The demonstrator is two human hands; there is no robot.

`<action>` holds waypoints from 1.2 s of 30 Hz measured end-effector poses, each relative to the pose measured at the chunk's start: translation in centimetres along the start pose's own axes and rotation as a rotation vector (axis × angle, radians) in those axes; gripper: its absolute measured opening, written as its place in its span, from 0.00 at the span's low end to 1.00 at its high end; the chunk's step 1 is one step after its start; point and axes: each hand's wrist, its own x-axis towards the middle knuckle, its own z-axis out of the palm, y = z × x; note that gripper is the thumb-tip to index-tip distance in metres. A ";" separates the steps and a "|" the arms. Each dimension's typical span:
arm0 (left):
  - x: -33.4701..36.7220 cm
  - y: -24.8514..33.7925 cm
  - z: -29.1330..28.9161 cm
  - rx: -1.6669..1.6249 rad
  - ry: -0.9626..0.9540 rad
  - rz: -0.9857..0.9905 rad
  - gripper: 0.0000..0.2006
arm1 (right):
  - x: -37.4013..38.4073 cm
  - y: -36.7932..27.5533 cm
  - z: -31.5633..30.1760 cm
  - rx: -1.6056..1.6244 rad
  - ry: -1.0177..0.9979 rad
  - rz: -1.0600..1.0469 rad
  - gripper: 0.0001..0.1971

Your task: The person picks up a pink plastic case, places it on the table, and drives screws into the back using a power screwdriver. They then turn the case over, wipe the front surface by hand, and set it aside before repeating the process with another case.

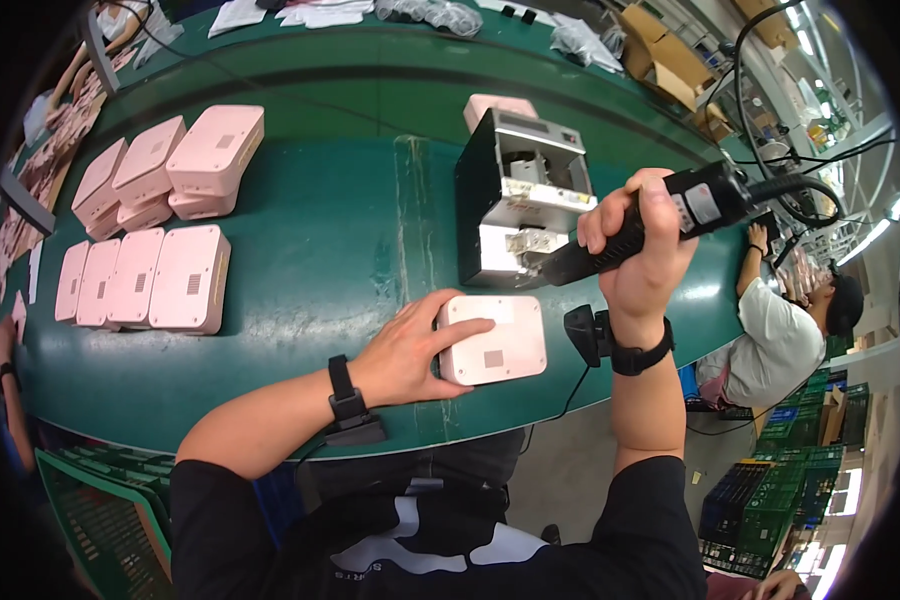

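My left hand (402, 350) grips a pale pink plastic box (518, 338) that lies on the green table, screw holes and a small vent grille facing up. Its fingers reach over the box's left side and top. In my right hand (650, 245) is a black electric screwdriver (708, 196), a cable running from its rear end. The screwdriver slants down to the left, and its tip is at the front of a black and silver screw feeder (478, 215). Whether the tip touches a screw is too small to tell.
Stacked pink boxes (188, 275) stand at the left of the table (310, 230). Another pink box (485, 105) is behind the feeder. A cable (740, 90) hangs at the upper right. A person (780, 330) sits at the right; green crates (100, 520) stand lower left.
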 end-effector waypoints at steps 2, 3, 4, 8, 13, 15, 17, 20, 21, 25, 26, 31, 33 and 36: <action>0.1 0.0 0.1 -0.006 -0.012 -0.012 0.39 | -0.9 -0.5 1.1 0.053 -0.028 0.022 0.10; 0.2 0.1 0.2 -0.002 -0.007 -0.014 0.39 | -1.5 -0.8 1.9 0.097 -0.057 0.030 0.10; 0.4 0.0 0.1 0.001 -0.002 -0.006 0.39 | -1.7 -1.0 2.6 0.138 -0.083 0.030 0.10; 0.4 0.1 -0.1 -0.004 -0.031 -0.011 0.41 | -2.2 -0.9 4.6 0.177 -0.166 0.058 0.10; 0.1 0.0 0.1 0.006 -0.030 0.012 0.42 | -2.6 1.4 5.4 0.110 -0.190 -0.024 0.10; 0.1 -0.1 0.0 0.011 -0.028 0.020 0.42 | -2.4 0.7 6.2 0.080 -0.232 0.030 0.09; 0.4 0.0 -0.1 0.023 -0.008 0.040 0.42 | -2.4 0.6 6.5 0.065 -0.247 0.051 0.09; 0.6 0.2 -0.2 0.006 -0.019 0.040 0.42 | -2.9 0.8 6.4 0.100 -0.148 0.056 0.08; 0.6 0.3 -0.3 -0.002 -0.023 0.037 0.42 | -2.8 1.0 6.3 0.102 -0.140 0.046 0.08; 0.5 0.5 0.1 0.008 -0.025 0.005 0.42 | -2.3 1.2 6.0 0.094 -0.166 0.009 0.07; 0.7 0.4 0.0 0.013 -0.036 0.016 0.42 | -2.0 1.0 6.1 0.079 -0.180 0.013 0.07; 0.5 0.7 0.4 0.023 -0.033 0.015 0.42 | -2.2 0.6 6.3 0.101 -0.203 0.008 0.07; 0.7 0.5 0.5 0.019 -0.029 0.015 0.42 | -2.1 0.7 6.3 0.110 -0.199 -0.001 0.07; 0.6 0.7 0.5 0.012 -0.022 0.001 0.42 | -2.0 1.0 6.1 0.097 -0.174 0.031 0.06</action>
